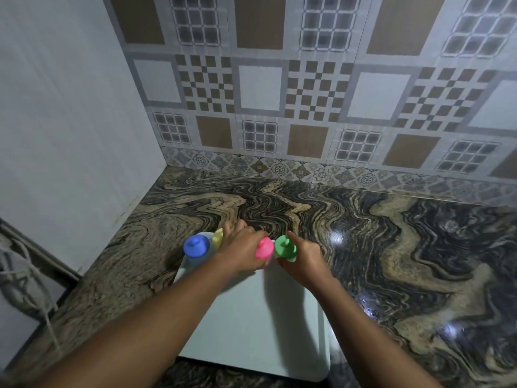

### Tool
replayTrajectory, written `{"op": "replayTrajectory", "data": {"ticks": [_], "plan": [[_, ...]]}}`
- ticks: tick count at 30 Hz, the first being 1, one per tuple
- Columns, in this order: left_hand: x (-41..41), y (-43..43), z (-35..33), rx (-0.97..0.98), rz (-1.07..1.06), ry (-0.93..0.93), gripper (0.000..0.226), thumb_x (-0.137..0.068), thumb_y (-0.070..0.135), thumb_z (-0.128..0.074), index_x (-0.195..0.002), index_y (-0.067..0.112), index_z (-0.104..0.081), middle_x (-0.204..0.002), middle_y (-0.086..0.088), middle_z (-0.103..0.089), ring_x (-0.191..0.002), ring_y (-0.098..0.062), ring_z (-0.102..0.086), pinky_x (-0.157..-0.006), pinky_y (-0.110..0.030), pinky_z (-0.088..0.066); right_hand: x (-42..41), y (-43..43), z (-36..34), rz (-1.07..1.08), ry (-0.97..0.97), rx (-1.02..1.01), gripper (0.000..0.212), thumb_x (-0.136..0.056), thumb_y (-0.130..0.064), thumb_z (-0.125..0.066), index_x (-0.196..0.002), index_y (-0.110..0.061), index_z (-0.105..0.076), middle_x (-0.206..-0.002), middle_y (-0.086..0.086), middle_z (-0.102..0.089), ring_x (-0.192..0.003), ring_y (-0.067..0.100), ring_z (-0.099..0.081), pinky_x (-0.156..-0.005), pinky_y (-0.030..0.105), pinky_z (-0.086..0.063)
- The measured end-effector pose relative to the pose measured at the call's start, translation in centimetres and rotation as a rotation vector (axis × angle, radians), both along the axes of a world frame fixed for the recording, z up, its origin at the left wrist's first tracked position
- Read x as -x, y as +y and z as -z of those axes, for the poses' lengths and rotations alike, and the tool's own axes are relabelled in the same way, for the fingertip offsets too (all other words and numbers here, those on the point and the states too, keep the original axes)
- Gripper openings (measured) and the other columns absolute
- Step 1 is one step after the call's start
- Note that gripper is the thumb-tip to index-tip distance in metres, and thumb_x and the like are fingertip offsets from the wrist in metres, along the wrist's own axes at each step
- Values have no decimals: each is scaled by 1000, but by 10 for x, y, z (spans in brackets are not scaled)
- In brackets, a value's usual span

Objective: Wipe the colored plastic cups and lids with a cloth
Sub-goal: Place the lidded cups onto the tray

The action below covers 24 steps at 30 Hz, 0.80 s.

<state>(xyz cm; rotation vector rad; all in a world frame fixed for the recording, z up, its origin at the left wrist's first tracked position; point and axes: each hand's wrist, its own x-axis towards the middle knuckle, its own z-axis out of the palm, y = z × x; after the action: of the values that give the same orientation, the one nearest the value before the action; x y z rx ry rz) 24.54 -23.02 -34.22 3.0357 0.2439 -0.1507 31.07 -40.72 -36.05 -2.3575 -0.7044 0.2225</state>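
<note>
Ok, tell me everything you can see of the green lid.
The green lid is a round, matte, plastic-looking cap with a knob on top. It stands upright, rightmost of four at the far edge of the tray, close beside the pink lid. The right hand grips it from below, forefinger stretched past its far side.

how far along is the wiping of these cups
Done: nothing visibly. No cloth is in view, and all four cups stand lidded on the white tray: blue-lidded cup, yellow-lidded cup, pink-lidded cup, green-lidded cup. In hand: the right hand grips the green-lidded cup; the left hand lies between yellow and pink, its grip unclear. Left: every cup and lid.
</note>
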Motion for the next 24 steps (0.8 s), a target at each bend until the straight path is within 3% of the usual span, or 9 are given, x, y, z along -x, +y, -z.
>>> {"op": "replayTrajectory", "data": {"ticks": [7, 10, 13, 15, 19, 24], "plan": [[2, -1, -2, -24, 10, 44, 67, -83, 60, -60, -143, 33, -45, -132, -3, -59, -131, -28, -37, -106, -53, -20, -1, -1, 9, 0, 10, -14, 75, -79, -24, -83, -145, -7, -54, -135, 13, -67, -121, 29, -65, -99, 30, -47], [3, -2, -1, -37, 7, 57, 81, -81, 66, -61, -151, 33, -36, -142, -4, -53, -138, -29, -30, -110, -56, -18, -1, -2, 10, -10, 15, -8, 81, -77, -24, -85, -148, -7, -50, -140, 13, -63, -126, 30, -61, -102, 33, -47], [6, -3, -8, -58, -1, 46, 105, -73, 80, -59, -158, 36, -17, -164, -10, -24, -152, -32, -9, -115, -61, -9, -5, -6, 9, -47, 29, 0, 102, -72, -27, -90, -156, -7, -36, -155, 19, -45, -146, 32, -41, -115, 36, -38], [12, -3, -20, -68, 3, -58, 107, -71, 88, -47, -159, 37, -14, -169, -10, -8, -155, -32, 3, -116, -62, -7, -7, -14, 5, -59, 18, -13, 113, -71, -36, -91, -160, -9, -27, -160, 24, -35, -153, 35, -28, -120, 41, -32], [44, 8, -36, -8, -21, -437, 88, -81, 78, -40, -157, 32, -30, -168, -4, -18, -157, -26, -3, -117, -60, -16, 0, -47, 5, 5, -14, -64, 102, -81, -40, -84, -161, -12, -26, -164, 19, -29, -155, 34, -22, -124, 47, -28], [102, 53, -1, 231, -178, -633, 72, -89, 53, -55, -146, 8, -51, -157, -17, -41, -150, -38, -28, -120, -50, -28, 32, -85, 36, 60, 60, 46, 79, -95, -31, -68, -160, -10, -27, -165, 17, -27, -154, 34, -26, -125, 41, -25]]}}
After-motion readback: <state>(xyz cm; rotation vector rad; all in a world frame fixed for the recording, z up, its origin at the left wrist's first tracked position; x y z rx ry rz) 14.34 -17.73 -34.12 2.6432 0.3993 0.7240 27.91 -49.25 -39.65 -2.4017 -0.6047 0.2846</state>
